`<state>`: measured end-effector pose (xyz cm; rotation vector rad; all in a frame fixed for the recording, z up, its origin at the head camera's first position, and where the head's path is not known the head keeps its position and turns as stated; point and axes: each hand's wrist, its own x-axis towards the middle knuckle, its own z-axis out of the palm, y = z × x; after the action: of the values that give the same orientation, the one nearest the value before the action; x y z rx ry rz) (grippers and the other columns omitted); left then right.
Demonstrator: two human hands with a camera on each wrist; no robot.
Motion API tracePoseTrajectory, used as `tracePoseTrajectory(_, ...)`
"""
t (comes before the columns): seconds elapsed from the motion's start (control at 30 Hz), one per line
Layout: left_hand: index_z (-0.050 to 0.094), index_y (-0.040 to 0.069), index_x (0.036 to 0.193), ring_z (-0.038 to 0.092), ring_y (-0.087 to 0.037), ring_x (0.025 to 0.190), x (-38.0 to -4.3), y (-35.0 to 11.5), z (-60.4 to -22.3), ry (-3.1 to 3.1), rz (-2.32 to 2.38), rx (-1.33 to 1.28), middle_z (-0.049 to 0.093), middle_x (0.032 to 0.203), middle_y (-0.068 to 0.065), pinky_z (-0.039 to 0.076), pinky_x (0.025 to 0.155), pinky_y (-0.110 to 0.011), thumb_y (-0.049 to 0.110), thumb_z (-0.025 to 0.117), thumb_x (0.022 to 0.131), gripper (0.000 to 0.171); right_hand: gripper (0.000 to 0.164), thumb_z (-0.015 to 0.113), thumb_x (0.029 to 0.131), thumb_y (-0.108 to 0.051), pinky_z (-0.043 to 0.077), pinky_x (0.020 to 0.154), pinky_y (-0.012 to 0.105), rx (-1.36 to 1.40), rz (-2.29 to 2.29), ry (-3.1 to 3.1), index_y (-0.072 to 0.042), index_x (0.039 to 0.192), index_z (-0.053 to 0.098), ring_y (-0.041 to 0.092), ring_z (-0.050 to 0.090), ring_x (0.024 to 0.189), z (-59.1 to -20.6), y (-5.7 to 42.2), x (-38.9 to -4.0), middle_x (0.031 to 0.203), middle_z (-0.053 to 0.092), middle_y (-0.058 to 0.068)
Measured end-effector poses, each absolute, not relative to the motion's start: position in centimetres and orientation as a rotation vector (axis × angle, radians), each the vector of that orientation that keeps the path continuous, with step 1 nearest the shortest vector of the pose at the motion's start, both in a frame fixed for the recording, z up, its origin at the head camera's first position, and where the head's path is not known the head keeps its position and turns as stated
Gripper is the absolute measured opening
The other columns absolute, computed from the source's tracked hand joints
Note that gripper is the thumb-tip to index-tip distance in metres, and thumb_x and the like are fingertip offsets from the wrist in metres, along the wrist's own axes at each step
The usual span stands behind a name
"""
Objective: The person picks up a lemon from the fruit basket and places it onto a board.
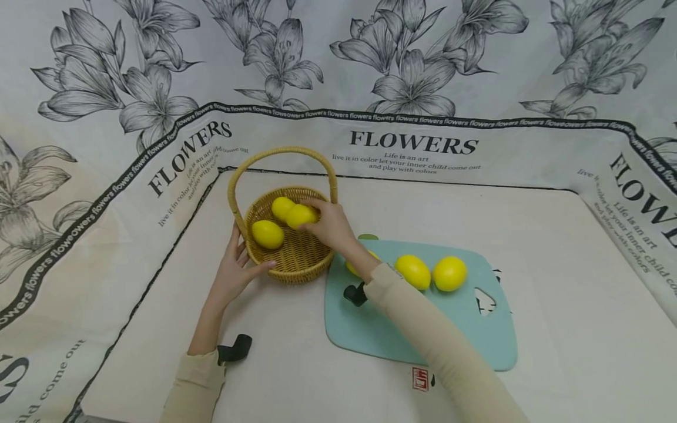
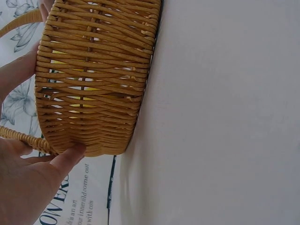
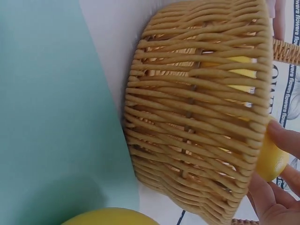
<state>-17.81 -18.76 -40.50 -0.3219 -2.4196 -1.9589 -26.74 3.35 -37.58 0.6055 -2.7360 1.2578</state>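
A wicker basket (image 1: 296, 276) with an arched handle stands on the white surface. My left hand (image 1: 233, 273) grips its left side, the thumb on the near rim; the left wrist view shows fingers against the weave (image 2: 93, 84). Inside lie two yellow lemons, one at the left (image 1: 267, 235) and one toward the back (image 1: 282, 207). Over the basket my right hand (image 1: 330, 226) pinches another lemon (image 1: 301, 217). That lemon (image 3: 272, 154) shows at the rim in the right wrist view, between thumb and fingers.
Right of the basket lies a pale green cutting board (image 1: 370, 335). Two lemons (image 1: 412, 271) (image 1: 450, 274) sit on it, and a third (image 1: 362, 264) is partly behind my right forearm. A small green item (image 1: 368, 237) shows at the board's back edge. Flower-printed cloth (image 1: 415, 158) rises behind.
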Motion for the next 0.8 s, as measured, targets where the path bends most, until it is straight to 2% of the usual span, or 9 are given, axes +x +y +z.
tracePoseTrajectory(0.27, -0.012, 0.018, 0.154, 0.013, -0.039, 0.143, -18.0, -18.9, -40.7, -2.426, -1.953, -0.315, -0.009, 0.160, -0.009, 0.025, 0.114, -0.049, 0.000, 0.074, 0.082, 0.114, 0.054, 0.080, 0.081, -0.016, 0.049, 0.098, 0.034, 0.600, 1.294, -2.702, -0.007, 0.130, 0.061, 0.024, 0.057, 0.117, -36.8, 3.6, -25.8, 0.129, 0.061, 0.008)
tracePoseTrajectory(0.57, -0.010, 0.036, 0.152, 0.016, -0.032, 0.144, -19.1, -19.6, -42.9, -2.419, -1.926, -0.333, -0.008, 0.160, 0.002, 0.028, 0.114, -0.045, 0.006, 0.076, 0.083, 0.115, 0.053, 0.079, 0.081, -0.018, 0.049, 0.097, 0.034, 0.631, 1.298, -2.671, -0.008, 0.130, 0.061, 0.023, 0.058, 0.116, -35.9, 4.1, -24.7, 0.128, 0.062, 0.007)
tracePoseTrajectory(0.67, -0.011, 0.033, 0.153, 0.015, -0.033, 0.144, -19.0, -19.5, -42.7, -2.416, -1.934, -0.334, -0.008, 0.160, 0.000, 0.027, 0.114, -0.046, 0.005, 0.076, 0.083, 0.115, 0.053, 0.080, 0.081, -0.019, 0.049, 0.098, 0.033, 0.645, 1.297, -2.663, -0.009, 0.130, 0.061, 0.023, 0.057, 0.116, -35.6, 4.3, -24.3, 0.129, 0.062, 0.007)
tracePoseTrajectory(0.8, -0.013, 0.022, 0.154, 0.014, -0.038, 0.143, -18.3, -19.1, -41.3, -2.416, -1.949, -0.339, -0.009, 0.160, -0.008, 0.025, 0.114, -0.050, 0.001, 0.074, 0.082, 0.115, 0.054, 0.080, 0.080, -0.020, 0.048, 0.098, 0.033, 0.656, 1.298, -2.656, -0.011, 0.130, 0.062, 0.023, 0.058, 0.115, -35.2, 4.6, -23.7, 0.128, 0.062, 0.006)
